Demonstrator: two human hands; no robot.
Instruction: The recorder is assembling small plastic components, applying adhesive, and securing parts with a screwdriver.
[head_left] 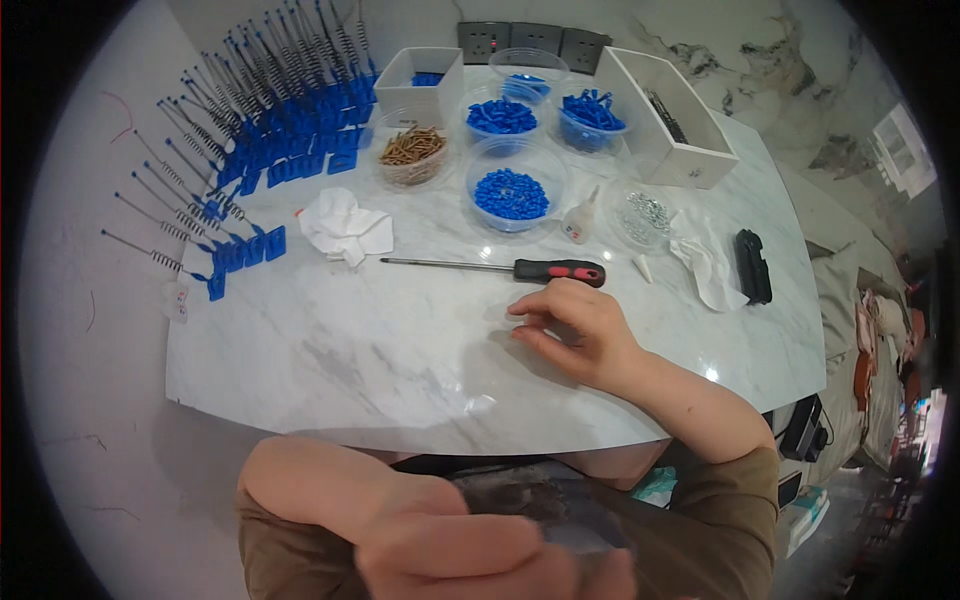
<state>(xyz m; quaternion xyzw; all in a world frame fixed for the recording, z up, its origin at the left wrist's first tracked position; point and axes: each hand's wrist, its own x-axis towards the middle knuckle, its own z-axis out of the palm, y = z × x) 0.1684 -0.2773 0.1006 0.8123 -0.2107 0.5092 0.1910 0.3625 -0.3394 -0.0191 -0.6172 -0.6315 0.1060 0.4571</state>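
My right hand [578, 332] rests on the white marble table [380, 350], fingers loosely curled and apart, with nothing visible in them. Just beyond its fingertips lies a screwdriver [500, 267] with a red and black handle, not touched. My left hand [470, 555] is low at the bottom edge, below the table's front rim, blurred and close to the camera. It lies over something dark and greyish [560, 505] in my lap; whether it grips that I cannot tell.
A crumpled white tissue [345, 228] lies left of the screwdriver. Behind stand clear bowls of blue parts [510, 195], a bowl of brown pieces [412, 150], a bowl of silver bits [645, 215], a small glue bottle [580, 222], two white boxes [665, 115] and rows of blue spring pieces [250, 140]. A black object [752, 265] lies right.
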